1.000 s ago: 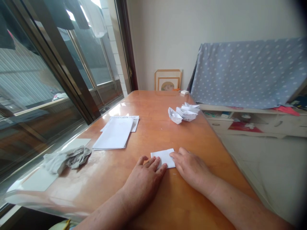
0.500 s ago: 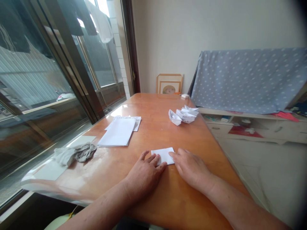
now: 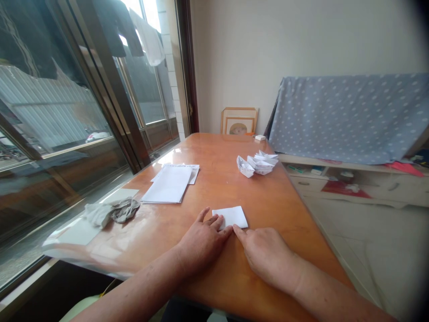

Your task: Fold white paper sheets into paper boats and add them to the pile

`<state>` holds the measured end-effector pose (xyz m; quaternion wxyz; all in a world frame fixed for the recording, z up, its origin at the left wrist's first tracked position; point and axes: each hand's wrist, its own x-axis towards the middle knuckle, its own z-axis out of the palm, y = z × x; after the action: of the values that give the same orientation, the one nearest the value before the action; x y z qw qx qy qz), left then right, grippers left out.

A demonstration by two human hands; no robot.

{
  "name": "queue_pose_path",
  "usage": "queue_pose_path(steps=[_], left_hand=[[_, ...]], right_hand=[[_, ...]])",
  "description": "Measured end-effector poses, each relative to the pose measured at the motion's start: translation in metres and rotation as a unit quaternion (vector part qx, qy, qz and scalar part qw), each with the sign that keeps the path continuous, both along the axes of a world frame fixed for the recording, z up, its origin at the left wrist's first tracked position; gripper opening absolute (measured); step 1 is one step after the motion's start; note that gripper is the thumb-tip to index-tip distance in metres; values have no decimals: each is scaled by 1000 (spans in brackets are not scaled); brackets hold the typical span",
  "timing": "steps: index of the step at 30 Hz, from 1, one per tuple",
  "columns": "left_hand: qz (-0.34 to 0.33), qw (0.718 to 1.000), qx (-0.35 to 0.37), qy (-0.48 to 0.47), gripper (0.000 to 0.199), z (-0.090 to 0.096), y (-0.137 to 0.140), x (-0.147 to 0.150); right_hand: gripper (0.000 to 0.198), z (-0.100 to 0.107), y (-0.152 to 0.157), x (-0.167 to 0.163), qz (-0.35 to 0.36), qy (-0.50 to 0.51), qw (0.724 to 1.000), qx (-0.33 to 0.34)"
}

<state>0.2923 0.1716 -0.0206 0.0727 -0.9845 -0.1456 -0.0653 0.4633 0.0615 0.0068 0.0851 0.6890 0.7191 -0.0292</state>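
Observation:
A small folded white paper [image 3: 233, 216] lies flat on the table before me. My left hand [image 3: 204, 235] rests palm down at its left side, fingers spread and lying on the paper's left part and near edge. My right hand [image 3: 266, 250] holds nothing. Its index finger is stretched out, with the tip on the paper's near edge close to my left thumb. The other fingers of that hand are curled in and partly hidden.
Several folded paper boats [image 3: 256, 163] stand together at the table's right side. A stack of white sheets [image 3: 167, 184] lies left of centre on the wooden table [image 3: 214, 152]. A crumpled grey cloth [image 3: 124, 210] is at the left. A small white box [image 3: 260, 137] sits at the far edge.
My right hand has moved from the paper's right side to its near edge, with the index finger now pointing out. My left hand keeps its place on the paper. The view has shifted slightly.

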Motion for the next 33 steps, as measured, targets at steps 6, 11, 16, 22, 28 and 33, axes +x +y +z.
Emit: queue_pose_path(steps=[6, 11, 16, 22, 28, 33], left_hand=[[-6, 1000, -7, -9, 38, 0, 0, -1], [-2, 1000, -3, -6, 37, 0, 0, -1], [1, 1000, -8, 3, 37, 3, -1, 0], [0, 1000, -12, -12, 36, 0, -1, -1], [-1, 1000, -13, -18, 37, -1, -1, -2], [-7, 999, -13, -28, 36, 0, 0, -3]], right_hand=[[68, 7, -4, 1, -21, -12, 999, -23], [56, 12, -7, 11, -36, -6, 999, -18], [37, 12, -9, 25, -62, 8, 998, 7], [23, 3, 2, 32, -23, 66, 993, 96], [24, -8, 8, 22, 44, 103, 990, 90], [27, -9, 5, 20, 46, 90, 991, 92]])
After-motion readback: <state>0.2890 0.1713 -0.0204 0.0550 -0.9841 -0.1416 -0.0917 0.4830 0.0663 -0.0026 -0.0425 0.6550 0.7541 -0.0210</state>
